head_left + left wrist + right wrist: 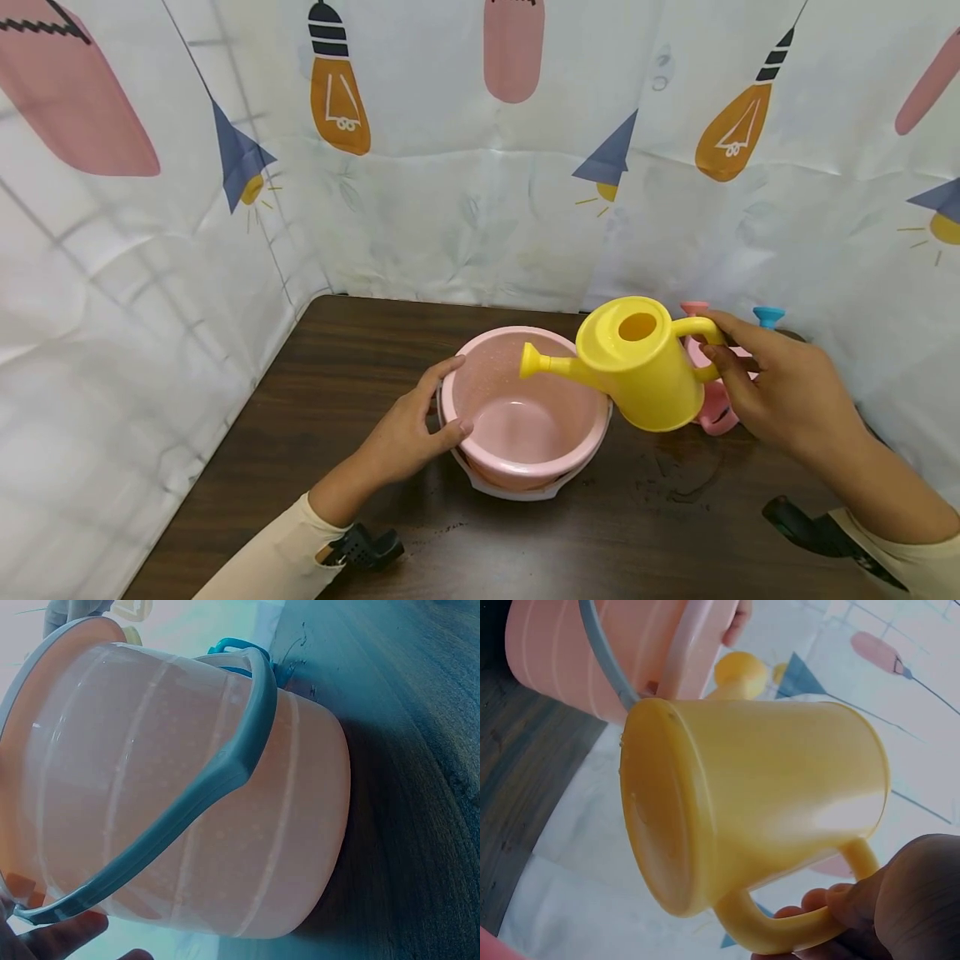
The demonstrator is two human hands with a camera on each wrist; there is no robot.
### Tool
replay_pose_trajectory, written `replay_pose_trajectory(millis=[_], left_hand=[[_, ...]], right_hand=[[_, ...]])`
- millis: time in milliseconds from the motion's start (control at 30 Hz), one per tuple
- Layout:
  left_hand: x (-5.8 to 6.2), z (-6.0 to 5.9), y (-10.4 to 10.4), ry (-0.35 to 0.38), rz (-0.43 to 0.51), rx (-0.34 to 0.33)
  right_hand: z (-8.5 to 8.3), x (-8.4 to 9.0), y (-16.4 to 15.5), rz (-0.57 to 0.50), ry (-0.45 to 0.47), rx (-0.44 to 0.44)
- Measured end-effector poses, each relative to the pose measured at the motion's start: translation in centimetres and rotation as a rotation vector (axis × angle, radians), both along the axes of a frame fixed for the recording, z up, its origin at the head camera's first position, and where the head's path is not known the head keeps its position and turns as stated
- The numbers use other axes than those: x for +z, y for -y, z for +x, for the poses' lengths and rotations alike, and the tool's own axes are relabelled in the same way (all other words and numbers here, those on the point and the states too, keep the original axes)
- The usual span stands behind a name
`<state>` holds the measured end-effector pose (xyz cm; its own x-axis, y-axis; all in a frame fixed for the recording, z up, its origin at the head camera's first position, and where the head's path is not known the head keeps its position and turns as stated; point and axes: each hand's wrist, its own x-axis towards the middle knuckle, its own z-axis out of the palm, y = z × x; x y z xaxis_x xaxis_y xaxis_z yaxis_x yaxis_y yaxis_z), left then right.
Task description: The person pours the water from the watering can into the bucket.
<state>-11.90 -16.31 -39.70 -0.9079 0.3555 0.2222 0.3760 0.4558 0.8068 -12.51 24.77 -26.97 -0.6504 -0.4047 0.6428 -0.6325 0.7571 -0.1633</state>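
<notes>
The pink bucket stands on the dark counter. The left hand grips its near-left rim, thumb inside. The right hand holds the yellow watering can by its handle, tilted, spout over the bucket's right rim. A pink toy lies just right of the bucket, behind the can.

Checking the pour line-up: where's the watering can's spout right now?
In the head view the spout hangs over the pink bucket, right of centre; the right hand holds the can's handle.
</notes>
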Motion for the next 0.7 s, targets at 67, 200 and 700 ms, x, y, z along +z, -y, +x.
replay_pose_trajectory(millis=[67,200,700], left_hand=[[-0.03,0.01,0.00,0.001,-0.002,0.004],[-0.07,-0.01,0.01,-0.001,-0.005,0.007],[-0.11,0.00,0.00,-0.010,0.003,0.003]], right_hand=[[-0.05,0.06,0.07,0.000,0.004,0.004],[-0.07,0.16,0.15,0.004,0.010,0.007],[-0.03,0.57,0.18,0.053,-0.017,-0.002]])
